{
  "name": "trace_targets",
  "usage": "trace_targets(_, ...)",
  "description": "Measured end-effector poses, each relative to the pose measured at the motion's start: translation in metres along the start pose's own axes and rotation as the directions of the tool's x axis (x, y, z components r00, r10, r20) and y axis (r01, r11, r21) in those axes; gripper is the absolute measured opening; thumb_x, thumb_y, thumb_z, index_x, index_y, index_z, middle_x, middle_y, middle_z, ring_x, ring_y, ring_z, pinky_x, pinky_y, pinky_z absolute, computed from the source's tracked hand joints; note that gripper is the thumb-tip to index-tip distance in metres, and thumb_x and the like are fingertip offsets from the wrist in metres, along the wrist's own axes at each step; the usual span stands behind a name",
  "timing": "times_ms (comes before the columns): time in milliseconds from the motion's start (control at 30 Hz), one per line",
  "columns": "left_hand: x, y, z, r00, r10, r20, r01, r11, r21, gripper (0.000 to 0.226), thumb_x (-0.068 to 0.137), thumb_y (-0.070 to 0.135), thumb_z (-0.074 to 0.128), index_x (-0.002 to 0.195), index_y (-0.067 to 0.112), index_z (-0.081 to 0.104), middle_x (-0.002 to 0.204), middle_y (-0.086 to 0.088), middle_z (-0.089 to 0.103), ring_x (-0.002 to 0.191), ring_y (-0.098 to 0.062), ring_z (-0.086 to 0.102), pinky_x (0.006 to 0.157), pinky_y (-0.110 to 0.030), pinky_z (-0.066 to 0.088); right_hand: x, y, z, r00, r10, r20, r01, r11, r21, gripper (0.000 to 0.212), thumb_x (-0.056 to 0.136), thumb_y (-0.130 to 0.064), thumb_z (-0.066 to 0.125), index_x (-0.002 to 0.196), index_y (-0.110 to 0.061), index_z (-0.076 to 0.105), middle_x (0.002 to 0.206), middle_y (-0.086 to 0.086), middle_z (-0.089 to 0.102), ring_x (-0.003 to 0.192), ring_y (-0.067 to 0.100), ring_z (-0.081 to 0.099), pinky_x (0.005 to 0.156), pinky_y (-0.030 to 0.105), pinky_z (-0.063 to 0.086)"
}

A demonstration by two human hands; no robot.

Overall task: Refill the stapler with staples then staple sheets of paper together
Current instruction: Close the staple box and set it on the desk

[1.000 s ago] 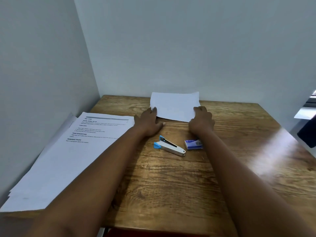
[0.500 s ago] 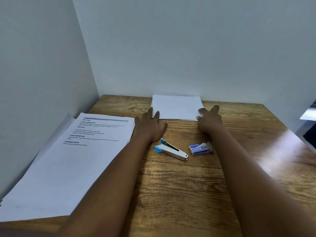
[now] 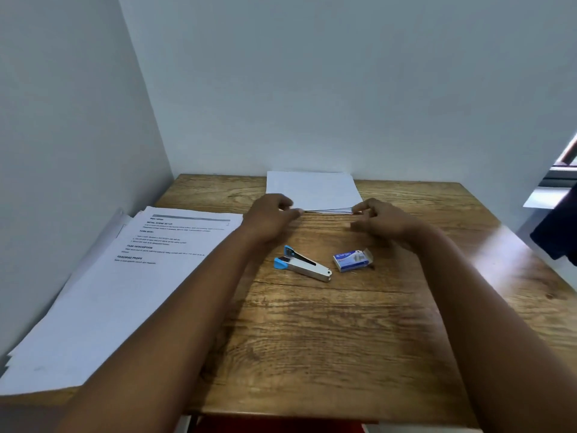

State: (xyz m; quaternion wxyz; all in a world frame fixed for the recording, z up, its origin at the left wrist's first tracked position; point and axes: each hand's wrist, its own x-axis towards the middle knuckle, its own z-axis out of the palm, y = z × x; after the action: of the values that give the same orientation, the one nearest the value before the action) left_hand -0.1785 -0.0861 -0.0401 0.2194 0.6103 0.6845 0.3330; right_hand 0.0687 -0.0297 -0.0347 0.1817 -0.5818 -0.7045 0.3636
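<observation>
Sheets of paper point(image 3: 312, 190) flat at far edge of table point(image 3: 327, 339), against back wall, near edge squared toward stapler; likely parked there to keep working area free for refill. Left hand point(image 3: 270, 218) at near-left corner of stack, fingers curled, fingertips at paper edge; right hand point(image 3: 379, 218) at near-right corner, fingers likewise curled at edge. Hands apart, one per corner; actual pinch on paper versus mere touch: cannot tell. Stapler point(image 3: 303, 265), blue-tipped, metal-bodied, lying near middle of table between forearms, untouched, seemingly part open. Staple box point(image 3: 352, 260) just beside it to right, end flap open, probably ready for drawing a strip. Refill judged not yet begun. Printed instruction pages point(image 3: 125, 282) stacked along left, well apart from stapler. Nothing between hands and stapler; reach back unobstructed.
</observation>
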Motion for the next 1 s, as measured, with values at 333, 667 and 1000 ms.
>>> trace_targets(333, -0.058, 0.058, 0.031, 0.932, 0.121, 0.340, -0.273, 0.854, 0.443, 0.073, 0.077, 0.067, 0.070, 0.137, 0.028, 0.055, 0.136, 0.005, 0.058, 0.128, -0.018, 0.051, 0.108, -0.047, 0.028, -0.050, -0.009, -0.018, 0.960, 0.071, 0.271, -0.042, 0.993, -0.113, 0.029, 0.081, -0.009, 0.076, 0.108, -0.011, 0.065, 0.099, 0.009, 0.068, 0.086, 0.019, 0.062, 0.078, 0.032, 0.054)
trace_targets(667, -0.069, 0.062, 0.048, 0.953, 0.135, 0.270, -0.218, 0.927, 0.305, 0.044, 0.084, 0.040, 0.078, 0.122, 0.019, 0.073, 0.120, -0.003, 0.065, 0.110, -0.021, 0.058, 0.090, -0.035, 0.044, -0.060, 0.003, -0.006, 0.987, 0.128, 0.099, -0.151, 0.946, 0.285, 0.009, 0.088, 0.006, 0.064, 0.095, 0.012, 0.065, 0.076, 0.016, 0.067, 0.050, 0.010, 0.064, 0.046, 0.017, 0.052)
trace_targets(1000, -0.072, 0.060, 0.051, 0.955, 0.162, 0.250, -0.220, 0.949, 0.225, 0.043, 0.085, 0.028, 0.079, 0.125, 0.013, 0.071, 0.118, -0.007, 0.066, 0.107, -0.021, 0.060, 0.082, -0.029, 0.046, -0.061, 0.002, 0.000, 0.991, 0.070, 0.116, -0.097, 0.964, 0.246, 0.016, 0.079, -0.001, 0.077, 0.093, 0.006, 0.073, 0.064, 0.008, 0.071, 0.050, 0.008, 0.063, 0.046, 0.016, 0.048)
